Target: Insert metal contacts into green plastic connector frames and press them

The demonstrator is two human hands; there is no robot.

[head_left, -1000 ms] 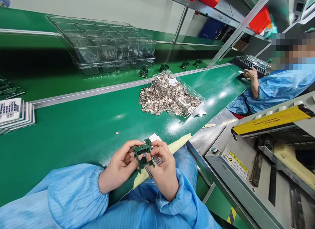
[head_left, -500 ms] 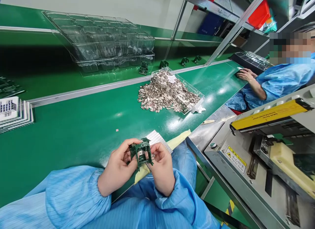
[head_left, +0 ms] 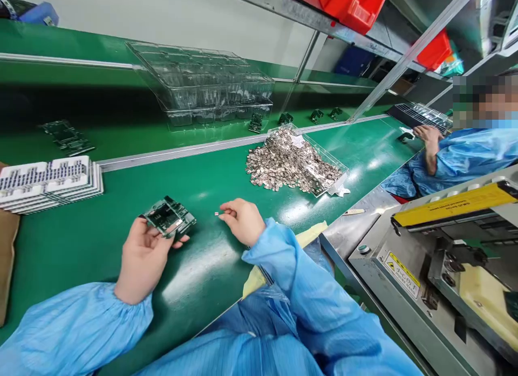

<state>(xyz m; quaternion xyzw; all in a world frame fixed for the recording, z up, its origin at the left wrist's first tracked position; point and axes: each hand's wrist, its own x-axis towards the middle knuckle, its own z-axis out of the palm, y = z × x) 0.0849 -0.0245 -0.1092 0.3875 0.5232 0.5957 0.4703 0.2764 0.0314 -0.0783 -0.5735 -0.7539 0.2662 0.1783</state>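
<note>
My left hand (head_left: 146,254) is closed on a dark green open-framed plastic part (head_left: 170,217), held tilted above the green table. My right hand (head_left: 242,220) reaches over the table, its thumb and index finger slightly apart. Right at those fingertips is a tiny pinkish flat piece (head_left: 216,214), which appears to lie on the table; the fingers do not visibly grip it. Beyond this hand, a heap of small silvery metal pieces (head_left: 267,165) spills from a clear tipped tray (head_left: 343,177).
Stacked white trays (head_left: 87,173) stand at the left beside a cardboard edge (head_left: 8,257). Clear plastic trays (head_left: 218,90) and several green parts (head_left: 256,122) sit behind the metal rail (head_left: 182,148). A machine (head_left: 388,252) stands at right; beyond it a co-worker's hand (head_left: 428,133) rests by a part.
My hands have separated. The left one has carried the green part left, while the right one has let go and reached forward to the tiny piece. The camera view has shifted.
</note>
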